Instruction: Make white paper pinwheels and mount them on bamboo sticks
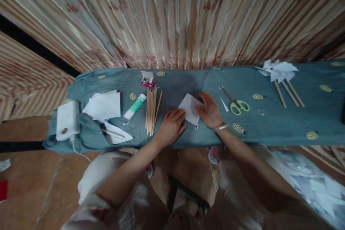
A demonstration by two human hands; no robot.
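Note:
A white folded paper square (191, 110) with crease lines lies on the cloth-covered table, turned like a diamond. The fingers of my left hand (171, 126) lie flat on its left corner, thumb apart. At its right corner, my right hand (210, 110) has the thumb on the paper and the fingers curved around the edge, which hides that corner. To the right of my right hand are a thin paper scrap (224, 104) and green-handled scissors (235, 104). Left of my left hand lie several wooden sticks (151, 111).
A glue stick (135, 106), an opened red box of small metal pieces (147, 80), paper sheets (106, 105), a folded paper with a pen-like tool (114, 134) and a white corded device (68, 120) occupy the left. Paper pinwheels (280, 70) on sticks lie far right. A curtain (185, 18) hangs behind.

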